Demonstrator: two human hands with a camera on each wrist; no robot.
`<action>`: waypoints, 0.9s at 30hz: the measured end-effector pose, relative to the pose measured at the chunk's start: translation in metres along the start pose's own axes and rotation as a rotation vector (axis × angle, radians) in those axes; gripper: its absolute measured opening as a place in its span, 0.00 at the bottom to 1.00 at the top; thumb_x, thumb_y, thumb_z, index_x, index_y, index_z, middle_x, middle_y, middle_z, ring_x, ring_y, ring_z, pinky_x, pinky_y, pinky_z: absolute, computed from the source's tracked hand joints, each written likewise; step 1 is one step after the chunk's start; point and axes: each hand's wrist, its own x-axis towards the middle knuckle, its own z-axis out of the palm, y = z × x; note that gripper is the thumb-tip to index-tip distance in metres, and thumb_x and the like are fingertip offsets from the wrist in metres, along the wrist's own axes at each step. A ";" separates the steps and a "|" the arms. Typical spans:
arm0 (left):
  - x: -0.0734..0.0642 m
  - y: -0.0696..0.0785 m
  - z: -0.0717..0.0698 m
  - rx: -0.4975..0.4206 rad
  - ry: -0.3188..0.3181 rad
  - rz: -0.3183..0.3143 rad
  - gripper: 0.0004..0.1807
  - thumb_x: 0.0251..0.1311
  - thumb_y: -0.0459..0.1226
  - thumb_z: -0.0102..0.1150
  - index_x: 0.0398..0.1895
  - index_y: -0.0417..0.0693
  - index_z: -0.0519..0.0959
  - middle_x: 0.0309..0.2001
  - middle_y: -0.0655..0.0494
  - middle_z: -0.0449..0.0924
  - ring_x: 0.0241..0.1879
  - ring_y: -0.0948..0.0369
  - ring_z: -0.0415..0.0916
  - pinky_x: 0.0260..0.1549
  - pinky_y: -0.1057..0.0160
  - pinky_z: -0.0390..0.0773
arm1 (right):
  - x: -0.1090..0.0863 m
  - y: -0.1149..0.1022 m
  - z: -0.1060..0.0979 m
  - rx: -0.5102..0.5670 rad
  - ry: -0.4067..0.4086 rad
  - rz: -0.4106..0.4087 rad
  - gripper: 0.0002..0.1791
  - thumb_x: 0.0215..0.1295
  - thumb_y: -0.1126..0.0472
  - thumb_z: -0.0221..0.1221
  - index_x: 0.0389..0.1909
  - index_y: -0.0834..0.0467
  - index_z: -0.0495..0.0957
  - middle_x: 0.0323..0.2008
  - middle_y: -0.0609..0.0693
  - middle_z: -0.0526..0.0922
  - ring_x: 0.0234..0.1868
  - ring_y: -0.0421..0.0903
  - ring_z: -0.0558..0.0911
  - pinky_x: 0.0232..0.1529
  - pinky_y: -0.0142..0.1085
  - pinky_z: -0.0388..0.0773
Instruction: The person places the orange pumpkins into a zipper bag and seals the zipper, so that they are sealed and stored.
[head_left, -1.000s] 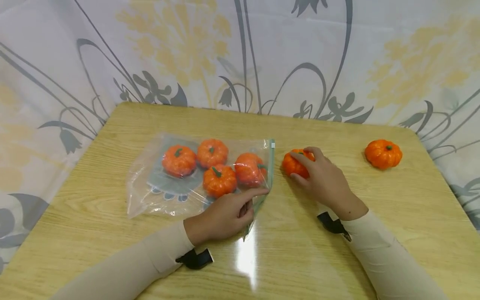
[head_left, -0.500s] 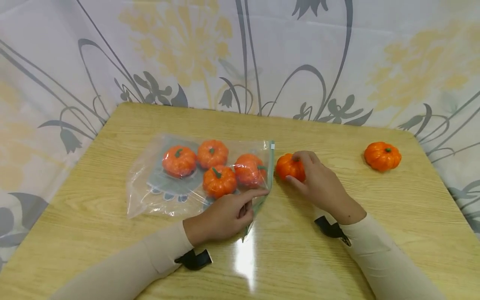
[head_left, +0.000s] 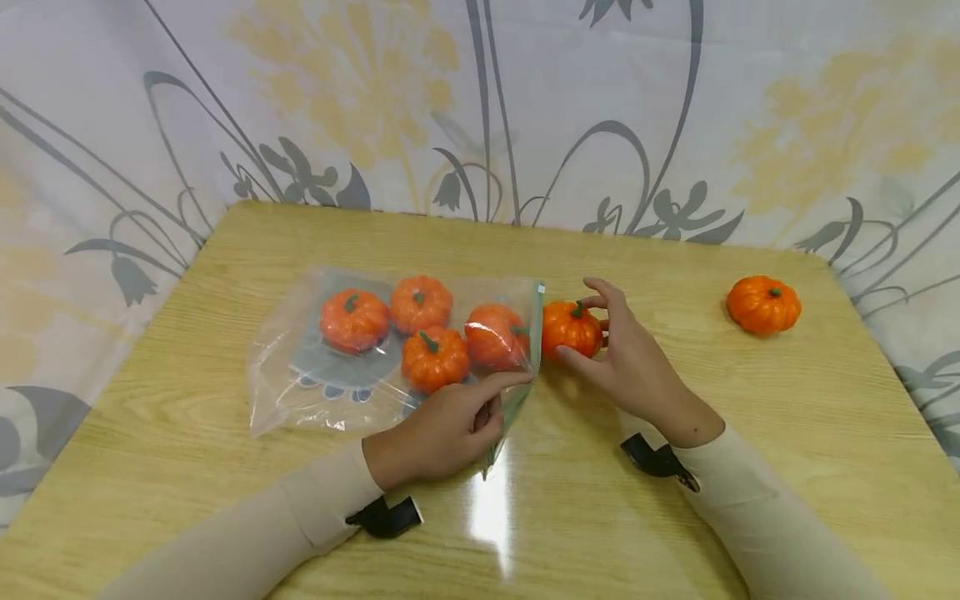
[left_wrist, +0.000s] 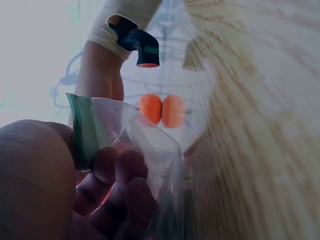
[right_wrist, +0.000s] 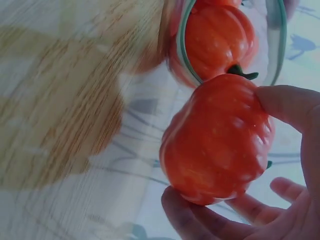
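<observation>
A clear zip bag (head_left: 288, 404) with a green seal lies flat, several small orange pumpkins (head_left: 354, 321) inside. My left hand (head_left: 446, 437) grips the near side of its mouth, index finger stretched along the seal; the left wrist view shows its fingers curled at the plastic. At that mouth, my right hand (head_left: 633, 367) holds another pumpkin (head_left: 567, 333) between thumb and fingers. The right wrist view has this pumpkin (right_wrist: 215, 145) right at the parted green rim (right_wrist: 276, 35), in front of a bagged pumpkin (right_wrist: 215, 42) with a dark green stem.
One more pumpkin (head_left: 763, 306) sits by itself at the right of the wooden table (head_left: 585, 517). Behind the table hangs a flower-patterned cloth (head_left: 555, 108). Each wrist wears a black camera mount (head_left: 386, 517).
My right hand has brought its pumpkin leftward, from a little right of the bag up to its mouth, and the stem now shows. My left hand stays put on the bag.
</observation>
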 end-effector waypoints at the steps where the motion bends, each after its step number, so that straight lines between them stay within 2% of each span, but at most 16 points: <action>1: 0.000 0.000 0.000 -0.001 0.008 0.005 0.28 0.68 0.33 0.48 0.72 0.53 0.67 0.24 0.64 0.68 0.20 0.72 0.61 0.21 0.73 0.67 | 0.000 0.000 0.000 0.016 0.004 -0.007 0.49 0.62 0.57 0.68 0.76 0.56 0.48 0.63 0.60 0.71 0.50 0.61 0.82 0.43 0.50 0.82; 4: 0.000 0.001 0.000 -0.001 0.024 0.009 0.28 0.68 0.33 0.48 0.72 0.53 0.67 0.24 0.64 0.68 0.20 0.72 0.61 0.21 0.73 0.66 | 0.001 -0.001 0.001 0.056 -0.002 -0.006 0.49 0.62 0.59 0.68 0.77 0.57 0.50 0.65 0.61 0.70 0.54 0.61 0.80 0.48 0.52 0.81; 8: -0.001 0.001 -0.001 -0.003 0.040 0.029 0.29 0.67 0.32 0.49 0.72 0.53 0.66 0.25 0.64 0.69 0.21 0.72 0.61 0.22 0.74 0.67 | 0.001 -0.001 0.003 0.096 -0.025 -0.001 0.42 0.62 0.59 0.68 0.74 0.61 0.59 0.66 0.62 0.69 0.60 0.60 0.75 0.56 0.54 0.78; 13: -0.001 0.001 -0.001 -0.007 0.074 0.069 0.29 0.67 0.31 0.49 0.72 0.50 0.66 0.25 0.63 0.68 0.21 0.72 0.61 0.22 0.73 0.67 | 0.002 0.000 0.004 0.105 -0.023 -0.021 0.36 0.61 0.58 0.69 0.68 0.61 0.68 0.63 0.59 0.72 0.62 0.56 0.74 0.56 0.54 0.79; 19: -0.001 0.001 -0.001 -0.016 0.064 0.065 0.29 0.67 0.31 0.49 0.72 0.50 0.66 0.25 0.62 0.68 0.21 0.72 0.60 0.21 0.74 0.67 | 0.001 0.000 0.006 0.166 -0.073 0.020 0.35 0.61 0.57 0.69 0.67 0.61 0.68 0.65 0.59 0.71 0.65 0.58 0.73 0.58 0.55 0.77; 27: 0.001 0.002 -0.002 -0.025 0.064 0.055 0.29 0.67 0.31 0.49 0.72 0.51 0.66 0.24 0.63 0.67 0.20 0.72 0.60 0.20 0.74 0.65 | 0.002 -0.002 0.008 0.171 -0.073 -0.018 0.36 0.57 0.61 0.72 0.65 0.61 0.69 0.62 0.58 0.73 0.62 0.56 0.76 0.58 0.54 0.78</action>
